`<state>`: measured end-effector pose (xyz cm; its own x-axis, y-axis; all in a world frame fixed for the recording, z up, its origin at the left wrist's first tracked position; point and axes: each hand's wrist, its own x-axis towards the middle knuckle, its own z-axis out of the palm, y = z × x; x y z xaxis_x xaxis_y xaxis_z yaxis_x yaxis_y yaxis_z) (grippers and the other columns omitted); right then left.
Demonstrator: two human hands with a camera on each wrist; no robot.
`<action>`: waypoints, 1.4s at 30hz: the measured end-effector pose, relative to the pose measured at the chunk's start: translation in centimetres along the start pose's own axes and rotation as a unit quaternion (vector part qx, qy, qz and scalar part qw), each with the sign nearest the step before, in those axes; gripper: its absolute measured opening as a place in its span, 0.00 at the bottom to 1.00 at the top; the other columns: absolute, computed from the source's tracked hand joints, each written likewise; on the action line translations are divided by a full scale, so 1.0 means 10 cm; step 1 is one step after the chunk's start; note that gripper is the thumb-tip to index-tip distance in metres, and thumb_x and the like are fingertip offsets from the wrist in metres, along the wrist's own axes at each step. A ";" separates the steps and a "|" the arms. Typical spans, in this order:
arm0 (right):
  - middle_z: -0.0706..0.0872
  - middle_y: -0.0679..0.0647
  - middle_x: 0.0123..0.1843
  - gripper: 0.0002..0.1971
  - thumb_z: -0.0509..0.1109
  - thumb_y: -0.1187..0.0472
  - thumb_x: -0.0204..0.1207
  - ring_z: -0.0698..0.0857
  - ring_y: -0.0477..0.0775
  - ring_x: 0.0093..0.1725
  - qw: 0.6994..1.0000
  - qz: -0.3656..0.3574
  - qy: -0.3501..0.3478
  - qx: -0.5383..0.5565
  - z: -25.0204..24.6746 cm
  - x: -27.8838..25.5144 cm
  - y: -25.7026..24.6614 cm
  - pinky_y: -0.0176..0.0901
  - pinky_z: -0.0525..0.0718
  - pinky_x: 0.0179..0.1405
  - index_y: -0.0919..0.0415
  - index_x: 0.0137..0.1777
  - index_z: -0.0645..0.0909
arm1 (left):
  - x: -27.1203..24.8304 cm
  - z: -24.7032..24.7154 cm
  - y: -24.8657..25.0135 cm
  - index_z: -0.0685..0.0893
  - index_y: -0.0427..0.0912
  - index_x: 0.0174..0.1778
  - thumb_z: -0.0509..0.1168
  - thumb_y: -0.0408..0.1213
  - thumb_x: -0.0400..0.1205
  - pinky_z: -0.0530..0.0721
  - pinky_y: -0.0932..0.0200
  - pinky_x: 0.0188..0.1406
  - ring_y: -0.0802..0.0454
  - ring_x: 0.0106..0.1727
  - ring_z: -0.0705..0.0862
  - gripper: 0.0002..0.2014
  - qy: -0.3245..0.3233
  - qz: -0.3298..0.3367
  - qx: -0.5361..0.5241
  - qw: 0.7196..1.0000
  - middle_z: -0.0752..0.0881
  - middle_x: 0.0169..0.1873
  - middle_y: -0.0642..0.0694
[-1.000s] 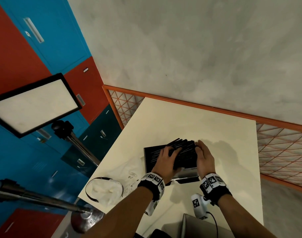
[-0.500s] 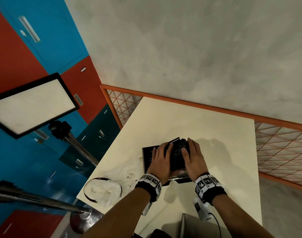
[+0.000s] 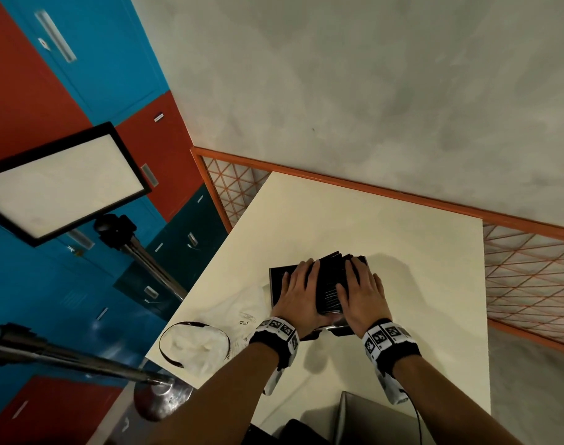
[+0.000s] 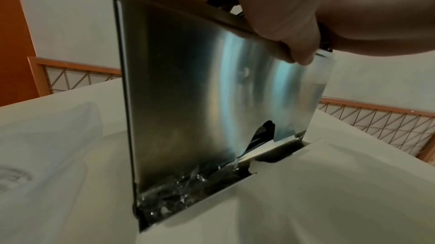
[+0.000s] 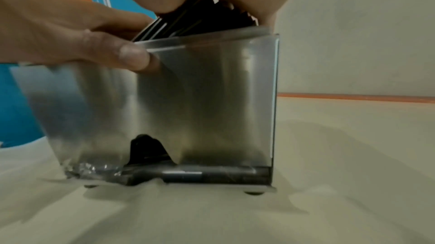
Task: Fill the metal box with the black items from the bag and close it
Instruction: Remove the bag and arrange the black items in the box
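The metal box (image 5: 207,102) stands upright on the cream table (image 3: 386,239), directly under both palms. A pack of black items (image 3: 330,284) rises slanted out of its open top, fanned between the two hands. The left hand (image 3: 301,295) lies flat over the pack's left part, fingers straight, thumb pressing the box's near wall. The right hand (image 3: 361,292) lies flat over the right part, fingers stretched forward, gripping nothing. Crumpled clear film (image 4: 179,199) sits at the box's foot. The clear bag (image 3: 242,313) lies just left of the left wrist, with a white bundle (image 3: 195,346) beyond it.
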<state>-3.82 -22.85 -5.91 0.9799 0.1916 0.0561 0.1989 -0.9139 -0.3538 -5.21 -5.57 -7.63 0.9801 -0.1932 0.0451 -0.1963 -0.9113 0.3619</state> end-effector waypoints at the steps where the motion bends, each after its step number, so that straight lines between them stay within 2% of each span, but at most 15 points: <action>1: 0.61 0.57 0.82 0.33 0.41 0.43 0.83 0.63 0.59 0.82 1.000 -0.002 -0.004 0.003 0.01 -0.02 0.02 0.57 0.62 0.81 0.60 0.83 0.58 | 0.00 0.00 0.00 0.48 0.46 0.88 0.62 0.79 0.68 0.54 0.37 0.86 0.47 0.88 0.53 0.61 0.001 0.002 0.003 1.000 0.56 0.86 0.47; 4: 0.64 0.60 0.81 0.34 0.41 0.43 0.83 0.67 0.61 0.78 1.000 -0.006 -0.014 0.012 0.00 -0.09 0.05 0.55 0.64 0.81 0.63 0.82 0.61 | 0.00 0.01 -0.01 0.49 0.45 0.88 0.61 0.80 0.69 0.55 0.37 0.86 0.47 0.87 0.54 0.60 0.002 0.010 0.008 1.000 0.58 0.85 0.47; 9: 0.69 0.60 0.76 0.33 0.43 0.42 0.82 0.73 0.62 0.70 0.999 0.010 -0.008 0.043 -0.08 -0.05 0.02 0.56 0.70 0.75 0.62 0.78 0.68 | -0.02 0.02 -0.03 0.56 0.46 0.87 0.61 0.77 0.70 0.59 0.34 0.84 0.45 0.81 0.65 0.55 -0.011 0.016 0.022 1.000 0.66 0.79 0.47; 13: 0.72 0.60 0.71 0.22 0.58 0.50 0.84 0.77 0.64 0.66 0.992 0.047 0.047 0.109 -0.25 0.14 0.03 0.57 0.75 0.70 0.62 0.73 0.74 | -0.02 0.01 -0.02 0.57 0.47 0.86 0.61 0.75 0.71 0.64 0.36 0.82 0.43 0.76 0.69 0.52 -0.027 0.027 0.058 0.998 0.68 0.76 0.46; 15: 0.71 0.60 0.73 0.23 0.60 0.50 0.84 0.75 0.64 0.69 0.991 0.065 0.036 0.114 -0.34 0.30 0.07 0.56 0.74 0.71 0.62 0.74 0.73 | -0.01 -0.01 -0.02 0.58 0.48 0.85 0.63 0.74 0.71 0.69 0.39 0.79 0.44 0.76 0.68 0.52 -0.044 0.018 0.047 0.998 0.67 0.76 0.47; 18: 0.67 0.60 0.77 0.27 0.59 0.46 0.84 0.72 0.63 0.74 0.990 0.079 -0.020 0.115 -0.41 0.57 0.12 0.57 0.72 0.74 0.59 0.79 0.68 | 0.01 -0.03 0.00 0.59 0.49 0.84 0.65 0.74 0.71 0.71 0.38 0.77 0.44 0.77 0.66 0.50 -0.073 0.003 0.041 0.997 0.66 0.76 0.47; 21: 0.66 0.59 0.79 0.29 0.58 0.43 0.84 0.72 0.63 0.75 0.984 0.066 -0.120 0.111 -0.40 0.74 0.07 0.56 0.73 0.73 0.55 0.82 0.64 | 0.02 -0.03 0.01 0.59 0.48 0.83 0.65 0.73 0.71 0.69 0.39 0.78 0.43 0.79 0.64 0.50 -0.094 -0.011 0.041 0.995 0.65 0.78 0.45; 24: 0.74 0.59 0.72 0.25 0.58 0.43 0.84 0.76 0.64 0.69 0.982 0.029 -0.180 0.052 -0.33 0.77 -0.05 0.57 0.76 0.69 0.54 0.77 0.69 | 0.02 -0.04 0.01 0.61 0.46 0.82 0.66 0.73 0.71 0.68 0.40 0.79 0.42 0.79 0.63 0.49 -0.103 -0.016 0.042 0.994 0.65 0.78 0.43; 28: 0.80 0.58 0.58 0.16 0.60 0.48 0.84 0.81 0.63 0.59 0.988 0.009 -0.152 0.019 -0.31 0.72 -0.12 0.56 0.80 0.59 0.56 0.65 0.76 | 0.01 -0.03 0.02 0.65 0.44 0.79 0.66 0.73 0.70 0.69 0.41 0.78 0.41 0.77 0.65 0.48 -0.090 -0.013 0.043 0.995 0.66 0.75 0.44; 33: 0.80 0.56 0.57 0.18 0.57 0.46 0.84 0.79 0.60 0.59 0.990 -0.010 -0.141 -0.024 -0.35 0.69 -0.16 0.55 0.80 0.57 0.59 0.57 0.79 | -0.02 -0.03 0.03 0.65 0.46 0.79 0.67 0.72 0.67 0.71 0.42 0.75 0.45 0.71 0.70 0.49 -0.032 -0.003 0.029 0.999 0.69 0.70 0.48; 37: 0.82 0.57 0.57 0.22 0.53 0.41 0.84 0.81 0.61 0.56 0.984 0.017 -0.165 -0.060 -0.36 0.71 -0.22 0.53 0.80 0.53 0.59 0.57 0.77 | -0.04 -0.02 0.02 0.63 0.48 0.80 0.69 0.73 0.63 0.72 0.40 0.74 0.46 0.71 0.71 0.53 0.012 -0.001 0.022 1.000 0.70 0.71 0.50; 42: 0.86 0.58 0.49 0.22 0.48 0.37 0.84 0.85 0.64 0.47 0.985 0.040 -0.146 -0.083 -0.37 0.69 -0.24 0.51 0.77 0.42 0.56 0.60 0.68 | -0.03 -0.01 0.01 0.56 0.47 0.85 0.72 0.71 0.63 0.62 0.38 0.83 0.47 0.80 0.65 0.59 0.008 -0.007 0.003 1.000 0.65 0.78 0.48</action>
<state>2.52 -20.64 -1.23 0.9510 0.1895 -0.2445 0.1454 -0.9715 -0.1874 -5.53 -5.61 -7.49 0.9833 -0.1737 0.0548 -0.1818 -0.9164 0.3566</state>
